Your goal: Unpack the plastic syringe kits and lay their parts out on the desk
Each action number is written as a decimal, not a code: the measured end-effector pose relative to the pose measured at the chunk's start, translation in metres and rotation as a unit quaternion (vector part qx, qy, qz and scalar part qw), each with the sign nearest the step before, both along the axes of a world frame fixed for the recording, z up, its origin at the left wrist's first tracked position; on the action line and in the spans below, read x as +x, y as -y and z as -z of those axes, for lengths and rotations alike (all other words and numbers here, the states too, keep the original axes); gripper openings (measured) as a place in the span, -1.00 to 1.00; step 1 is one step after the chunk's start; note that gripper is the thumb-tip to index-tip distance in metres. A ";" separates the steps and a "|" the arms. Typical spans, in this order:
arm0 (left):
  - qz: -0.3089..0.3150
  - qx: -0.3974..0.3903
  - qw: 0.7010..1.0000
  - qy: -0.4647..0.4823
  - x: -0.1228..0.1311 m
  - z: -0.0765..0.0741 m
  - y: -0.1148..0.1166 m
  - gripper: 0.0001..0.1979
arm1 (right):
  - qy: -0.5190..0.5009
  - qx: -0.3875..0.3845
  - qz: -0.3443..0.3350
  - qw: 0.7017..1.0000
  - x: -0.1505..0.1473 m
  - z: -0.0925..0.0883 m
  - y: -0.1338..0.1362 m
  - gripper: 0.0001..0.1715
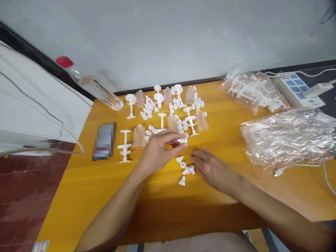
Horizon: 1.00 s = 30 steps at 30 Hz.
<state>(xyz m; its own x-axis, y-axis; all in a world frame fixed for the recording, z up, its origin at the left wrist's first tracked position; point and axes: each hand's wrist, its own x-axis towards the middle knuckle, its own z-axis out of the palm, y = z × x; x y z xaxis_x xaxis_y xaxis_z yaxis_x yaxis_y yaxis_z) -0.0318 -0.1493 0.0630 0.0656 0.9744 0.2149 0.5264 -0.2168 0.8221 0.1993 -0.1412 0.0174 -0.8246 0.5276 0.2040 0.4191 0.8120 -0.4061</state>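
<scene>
Between the thumb and fingers of my left hand [160, 148] is a small white plastic nozzle [182, 140], held above the table. My right hand [210, 169] rests low over the wood with its fingers curled together. Whatever its fingertips may hold is hidden. Just left of those fingertips lies a loose group of white nozzles [183, 165], with one more nozzle [182, 181] nearer to me. Beyond my left hand stand clear ribbed plastic barrels [139, 135], white plungers with discs [125, 146] and clusters of small white tips [149, 106].
On the left, a water bottle [101, 91] leans or stands by the wall and a pixelated dark flat object [104, 141] lies flat. To the right are a bag of white parts [253, 91], crumpled clear plastic [288, 136], a power strip [298, 89] and a white cable [279, 172].
</scene>
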 end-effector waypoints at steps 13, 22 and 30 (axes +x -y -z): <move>0.069 -0.017 0.997 0.015 0.018 -0.012 -0.034 -0.85 | -0.006 -0.043 0.062 0.997 0.025 -0.024 0.006 -0.78; 0.063 -0.012 0.945 -0.322 0.100 -0.004 -0.133 -0.90 | 0.124 -0.091 0.283 0.947 0.059 -0.071 -0.157 -0.70; 0.073 0.010 0.909 -0.410 0.107 0.011 -0.138 -0.74 | 0.161 -0.152 0.214 0.951 0.040 -0.035 -0.181 -0.76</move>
<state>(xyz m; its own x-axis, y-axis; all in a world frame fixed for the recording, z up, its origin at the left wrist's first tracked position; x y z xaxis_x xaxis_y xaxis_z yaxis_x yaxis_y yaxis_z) 0.0755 -0.0116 0.0521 0.3401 0.9389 0.0529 0.9250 -0.3441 0.1614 0.2396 0.0399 0.0520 -0.5154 0.8228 -0.2393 0.8271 0.4047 -0.3900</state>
